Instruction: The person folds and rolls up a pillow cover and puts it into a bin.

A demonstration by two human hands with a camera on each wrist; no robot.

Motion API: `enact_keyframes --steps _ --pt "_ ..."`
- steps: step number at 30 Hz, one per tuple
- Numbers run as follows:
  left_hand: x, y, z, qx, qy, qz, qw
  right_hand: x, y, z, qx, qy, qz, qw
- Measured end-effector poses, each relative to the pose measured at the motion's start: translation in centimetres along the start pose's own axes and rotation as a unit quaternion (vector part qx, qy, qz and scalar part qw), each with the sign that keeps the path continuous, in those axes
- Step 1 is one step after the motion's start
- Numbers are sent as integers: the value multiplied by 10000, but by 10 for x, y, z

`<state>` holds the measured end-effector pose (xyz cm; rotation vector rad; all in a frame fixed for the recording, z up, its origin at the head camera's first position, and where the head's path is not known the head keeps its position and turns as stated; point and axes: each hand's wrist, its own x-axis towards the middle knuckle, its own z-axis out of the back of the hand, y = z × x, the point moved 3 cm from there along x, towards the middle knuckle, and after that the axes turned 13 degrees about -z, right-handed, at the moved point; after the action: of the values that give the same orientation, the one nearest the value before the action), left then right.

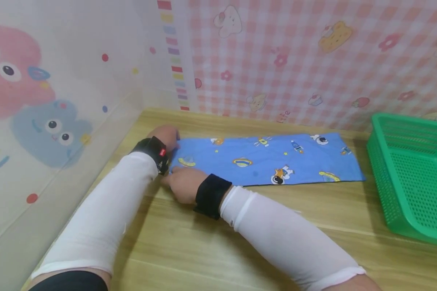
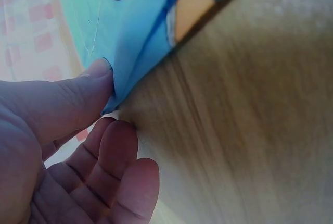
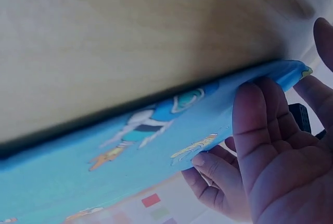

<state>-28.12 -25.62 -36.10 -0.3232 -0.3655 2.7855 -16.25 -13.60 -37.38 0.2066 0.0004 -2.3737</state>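
A long, flat blue cloth [image 1: 255,161] printed with astronauts, rockets and planets lies on the wooden table. My left hand [image 1: 165,137] is at the cloth's far left corner; the left wrist view shows its thumb [image 2: 93,81] pressed on a gathered corner of the cloth, with the index finger mostly hidden behind. By the near left corner is my right hand [image 1: 185,184]. In the right wrist view its fingers [image 3: 252,114] lie against the cloth's end, and the thumb [image 3: 325,41] stands apart from the corner. A dark edge shows along the cloth's near side.
A green plastic basket [image 1: 382,169] stands on the table [image 1: 189,250] to the right, close to the cloth's right end. A white wall [image 1: 113,89] with cartoon figures rises at the left, and a pink checked wall covering [image 1: 298,72] is behind.
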Motion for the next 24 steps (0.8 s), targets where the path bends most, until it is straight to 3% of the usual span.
enact_keyframes --steps 17,24 --pt "5 -5 3 291 195 -67 9994 -3 2 5 -151 146 -81 9997" --pt "4 -5 3 168 57 -173 9997 1 3 0 -230 61 -54 9997"
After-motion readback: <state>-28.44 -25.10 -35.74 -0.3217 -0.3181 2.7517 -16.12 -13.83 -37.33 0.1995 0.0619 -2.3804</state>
